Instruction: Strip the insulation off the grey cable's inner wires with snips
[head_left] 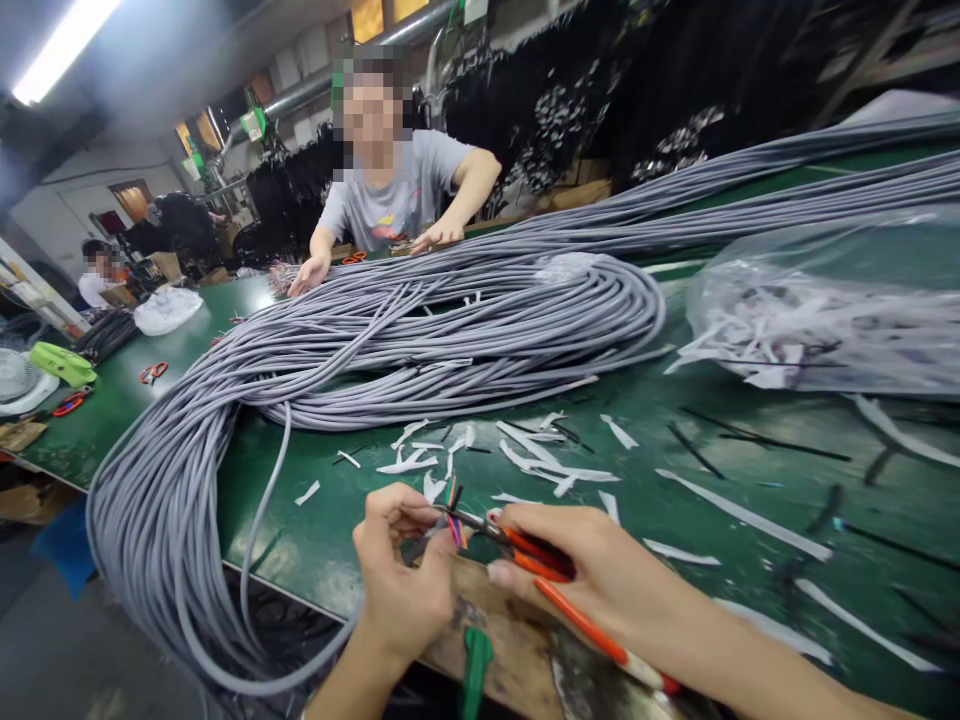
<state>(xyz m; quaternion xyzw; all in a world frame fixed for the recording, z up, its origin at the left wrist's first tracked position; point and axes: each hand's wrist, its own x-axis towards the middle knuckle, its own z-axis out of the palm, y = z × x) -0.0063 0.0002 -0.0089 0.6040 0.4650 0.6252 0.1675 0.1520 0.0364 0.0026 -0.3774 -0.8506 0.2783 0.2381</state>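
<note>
My left hand (405, 570) pinches the end of a grey cable whose coloured inner wires (453, 505) stick up between my fingers. In my right hand (577, 570) I grip a pair of orange-handled scissors (559, 590), their dark blades closed around the coloured wires. The grey cable (247, 640) loops down off the table's front edge from a big bundle of grey cables (420, 340) that covers the green table (322, 540). Both hands hover over the near edge, close together.
White sleeve scraps (540, 455) and black strips (750, 435) litter the table. A clear plastic bag of scraps (825, 320) lies at right. Across the table a person in a grey shirt (397, 200) rests both hands on the cables. Orange scissors (153, 373) lie at left.
</note>
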